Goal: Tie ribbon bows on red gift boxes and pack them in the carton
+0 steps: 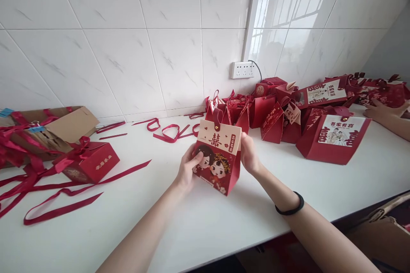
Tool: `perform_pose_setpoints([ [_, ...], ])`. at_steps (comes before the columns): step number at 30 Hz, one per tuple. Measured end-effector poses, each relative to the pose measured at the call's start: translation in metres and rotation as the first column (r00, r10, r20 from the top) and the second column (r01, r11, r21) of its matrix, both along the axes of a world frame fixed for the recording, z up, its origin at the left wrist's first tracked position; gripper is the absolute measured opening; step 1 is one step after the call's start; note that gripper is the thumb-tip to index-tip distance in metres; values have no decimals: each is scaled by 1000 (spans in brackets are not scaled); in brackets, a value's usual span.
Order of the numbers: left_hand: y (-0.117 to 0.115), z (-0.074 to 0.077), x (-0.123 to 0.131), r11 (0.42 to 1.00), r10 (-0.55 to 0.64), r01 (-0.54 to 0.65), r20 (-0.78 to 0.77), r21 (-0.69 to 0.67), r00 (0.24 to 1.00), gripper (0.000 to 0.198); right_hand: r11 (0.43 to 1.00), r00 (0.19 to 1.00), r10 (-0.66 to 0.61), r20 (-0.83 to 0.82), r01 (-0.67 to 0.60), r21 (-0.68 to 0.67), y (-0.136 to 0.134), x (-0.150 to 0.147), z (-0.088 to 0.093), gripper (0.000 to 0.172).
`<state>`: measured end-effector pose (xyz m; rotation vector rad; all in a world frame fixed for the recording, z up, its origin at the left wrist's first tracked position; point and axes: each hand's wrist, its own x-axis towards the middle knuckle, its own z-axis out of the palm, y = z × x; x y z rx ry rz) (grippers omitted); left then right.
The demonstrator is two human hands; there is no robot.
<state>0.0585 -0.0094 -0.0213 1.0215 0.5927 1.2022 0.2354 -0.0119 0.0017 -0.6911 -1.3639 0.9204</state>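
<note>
Between my hands, over the white table, is a red gift box [215, 166] with a cream top flap and a cartoon couple printed on its front. A dark red strap with a gold stud closes its top. My left hand [189, 166] grips its left side, thumb lying on the printed front. Around the right edge, my right hand [250, 153] is closed, its fingers partly hidden behind the box. The box leans slightly back; whether its base touches the table I cannot tell.
Several finished red gift boxes [336, 140] crowd the right and back. Another person's hand [386, 115] touches boxes at far right. Left are a ribbon-tied red box [92, 162], a cardboard carton [73, 123] and loose ribbons [64, 211]. A power socket [242, 70] is on the tiled wall.
</note>
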Motion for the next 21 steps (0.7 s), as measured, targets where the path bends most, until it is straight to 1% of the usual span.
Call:
perform_pose_setpoints([
  [2,1,0,0,975,166,-150,-95,161,982,49,997,997,-69,-46,70,12,2,2,1,44],
  [3,1,-1,1,956,225,-187,-150,228,963,54,995,994,-96,-59,98,18,3,3,1,39],
  [4,0,-1,1,940,259,-198,-206,277,944,58,993,991,-118,-62,120,22,3,4,3,34],
  [6,-2,-3,1,934,258,-154,-308,323,916,60,986,986,-160,-49,161,30,3,5,5,30],
  [9,-4,-6,3,944,174,-35,-405,329,898,54,968,968,-249,19,248,47,4,9,8,26],
  [11,-5,-7,4,946,138,16,-446,325,885,51,950,949,-307,63,303,76,4,11,8,30],
  [13,-5,-8,5,943,137,27,-463,331,876,49,941,940,-335,70,329,82,5,12,9,34],
  [14,-4,-9,6,940,154,16,-467,341,871,48,942,941,-334,64,330,61,5,11,8,34],
  [15,-4,-10,6,932,191,-9,-469,362,862,46,946,944,-324,57,323,28,5,10,8,32],
  [16,-4,-10,6,916,252,-54,-466,397,848,44,952,951,-306,43,306,-4,6,9,7,31],
  [17,-5,-11,6,886,339,-119,-450,448,826,42,961,961,-275,21,276,-28,7,8,6,30],
  [18,-5,-11,6,836,440,-189,-423,516,792,40,972,972,-233,-9,232,-40,9,6,5,31],
  [19,-6,-11,5,760,541,-244,-378,602,751,39,983,983,-180,-45,178,-46,12,5,4,34],
  [20,-8,-10,4,665,620,-259,-324,701,715,42,992,990,-115,-83,111,-57,15,5,2,37],
  [21,-10,-9,3,557,665,-222,-270,800,696,47,997,991,-39,-126,29,-76,18,5,0,37],
])
